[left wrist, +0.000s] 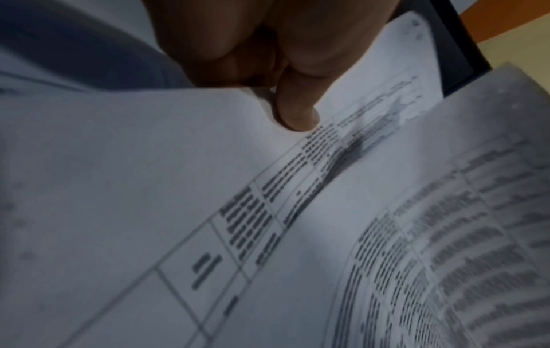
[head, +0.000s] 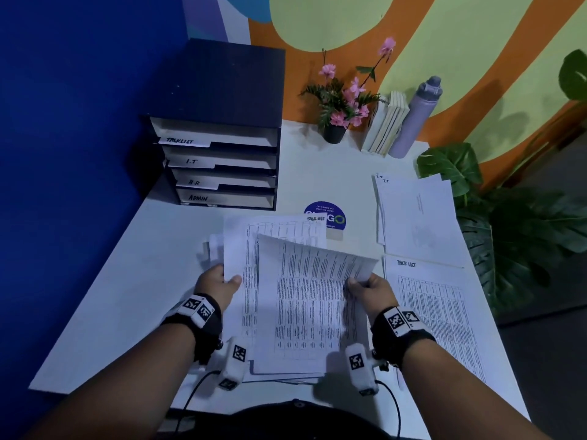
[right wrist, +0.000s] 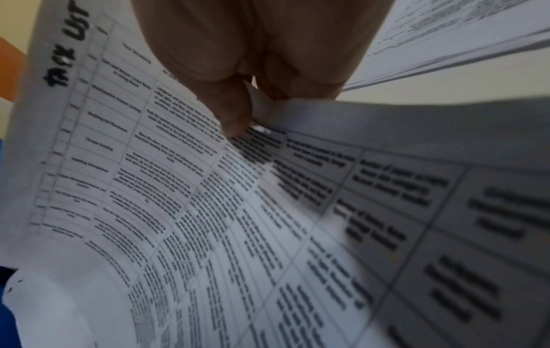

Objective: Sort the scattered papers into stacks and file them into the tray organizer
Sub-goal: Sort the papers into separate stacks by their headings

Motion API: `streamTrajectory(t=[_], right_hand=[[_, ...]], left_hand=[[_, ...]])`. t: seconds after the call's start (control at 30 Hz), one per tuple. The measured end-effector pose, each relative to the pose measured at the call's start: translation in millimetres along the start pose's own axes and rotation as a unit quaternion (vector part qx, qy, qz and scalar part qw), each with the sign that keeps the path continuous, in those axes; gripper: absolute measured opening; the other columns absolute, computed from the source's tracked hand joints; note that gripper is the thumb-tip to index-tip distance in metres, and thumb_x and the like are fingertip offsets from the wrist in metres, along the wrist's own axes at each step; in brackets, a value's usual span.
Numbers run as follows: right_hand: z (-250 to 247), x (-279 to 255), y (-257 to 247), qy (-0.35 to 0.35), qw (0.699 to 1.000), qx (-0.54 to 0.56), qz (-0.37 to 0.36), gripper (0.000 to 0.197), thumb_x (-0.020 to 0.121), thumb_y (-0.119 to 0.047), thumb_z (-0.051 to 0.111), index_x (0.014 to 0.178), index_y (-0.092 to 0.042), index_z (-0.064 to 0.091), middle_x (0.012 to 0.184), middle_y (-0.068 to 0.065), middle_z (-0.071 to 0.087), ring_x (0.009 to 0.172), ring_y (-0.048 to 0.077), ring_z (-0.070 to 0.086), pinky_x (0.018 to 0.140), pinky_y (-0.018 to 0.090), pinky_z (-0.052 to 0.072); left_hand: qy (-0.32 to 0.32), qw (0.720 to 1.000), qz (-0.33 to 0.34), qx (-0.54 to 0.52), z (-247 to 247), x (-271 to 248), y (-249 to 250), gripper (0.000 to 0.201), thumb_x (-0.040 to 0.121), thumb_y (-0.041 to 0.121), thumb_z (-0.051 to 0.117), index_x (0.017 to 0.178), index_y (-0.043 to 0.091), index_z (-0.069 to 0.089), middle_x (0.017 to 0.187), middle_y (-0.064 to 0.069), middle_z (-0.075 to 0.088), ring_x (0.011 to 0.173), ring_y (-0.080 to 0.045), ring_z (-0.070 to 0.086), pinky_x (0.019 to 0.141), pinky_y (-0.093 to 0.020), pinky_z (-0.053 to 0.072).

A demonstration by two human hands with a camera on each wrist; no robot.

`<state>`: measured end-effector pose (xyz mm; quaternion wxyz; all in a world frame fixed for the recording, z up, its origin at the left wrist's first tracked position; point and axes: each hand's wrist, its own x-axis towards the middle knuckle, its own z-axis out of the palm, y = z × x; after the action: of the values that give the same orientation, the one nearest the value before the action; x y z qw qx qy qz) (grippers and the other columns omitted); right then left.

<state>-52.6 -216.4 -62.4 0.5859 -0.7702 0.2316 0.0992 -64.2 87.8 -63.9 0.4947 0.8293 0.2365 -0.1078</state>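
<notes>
A pile of printed table sheets [head: 251, 300] lies in front of me on the white table [head: 127, 281]. My left hand [head: 227, 279] grips the pile's left edge, thumb [left wrist: 297, 115] on top. My right hand [head: 355, 282] pinches the right edge of the top sheet [head: 305, 300], which is lifted and curls upward; the thumb [right wrist: 235, 120] shows in the right wrist view. The dark tray organizer [head: 219, 160] stands at the back left with slots labelled TASKLIST, I.T, H.R and ADMIN. A stack marked IT [head: 416, 217] and a sheet marked TASK LIST [head: 441, 309] lie to the right.
A potted pink flower [head: 335, 122], some upright books [head: 386, 123] and a grey bottle [head: 416, 119] stand along the back wall. A round blue sticker [head: 332, 217] sits beyond the pile. A leafy plant [head: 524, 223] crowds the table's right edge.
</notes>
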Motion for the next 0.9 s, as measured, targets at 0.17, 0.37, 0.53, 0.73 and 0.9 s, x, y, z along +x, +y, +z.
streamTrajectory(t=[0.17,0.37,0.53,0.73,0.9], right_hand=[[5,4,-6,-0.005,0.998,-0.045,-0.037,0.010,0.091,-0.020,0.062,0.089,-0.018,0.052,0.070,0.005,0.053,0.070,0.024,0.051,0.069,0.039,0.047],[8,4,-7,0.018,0.992,-0.121,-0.041,0.040,0.089,-0.020,0.064,0.065,-0.016,0.032,0.055,0.000,0.033,0.053,0.017,0.033,0.054,0.028,0.030],[7,1,3,0.004,0.986,-0.165,-0.033,0.026,0.088,-0.011,0.061,0.071,-0.012,0.042,0.060,0.001,0.041,0.057,0.017,0.041,0.057,0.027,0.037],[11,-3,6,-0.036,0.994,-0.101,-0.010,0.016,0.089,-0.001,0.057,0.087,-0.016,0.060,0.063,0.002,0.052,0.061,0.019,0.051,0.059,0.028,0.045],[15,-2,1,-0.063,0.995,-0.076,-0.024,0.011,0.091,-0.011,0.061,0.098,-0.003,0.062,0.073,0.015,0.060,0.065,0.023,0.058,0.064,0.037,0.050]], left_hand=[[-0.033,0.999,0.015,-0.039,10,-7,5,0.005,0.088,0.013,0.062,0.090,0.017,0.065,0.088,-0.002,0.070,0.083,-0.022,0.065,0.076,-0.024,0.049],[0.041,0.997,-0.008,0.070,13,6,-1,0.034,0.090,0.045,0.056,0.106,0.016,0.061,0.099,-0.005,0.067,0.093,-0.024,0.062,0.082,-0.028,0.047],[0.063,0.960,-0.110,0.250,-6,14,-28,0.081,0.071,0.057,0.069,0.137,0.020,0.041,0.134,-0.016,0.043,0.125,-0.035,0.044,0.104,-0.042,0.041],[0.091,0.978,-0.013,0.186,-13,14,-43,0.061,0.068,0.026,0.080,0.123,0.018,0.057,0.114,-0.014,0.058,0.105,-0.032,0.059,0.096,-0.036,0.048],[0.149,0.989,0.007,0.026,-13,6,-26,0.026,0.093,0.018,0.056,0.117,0.010,0.059,0.114,-0.007,0.059,0.099,-0.027,0.059,0.088,-0.031,0.044]])
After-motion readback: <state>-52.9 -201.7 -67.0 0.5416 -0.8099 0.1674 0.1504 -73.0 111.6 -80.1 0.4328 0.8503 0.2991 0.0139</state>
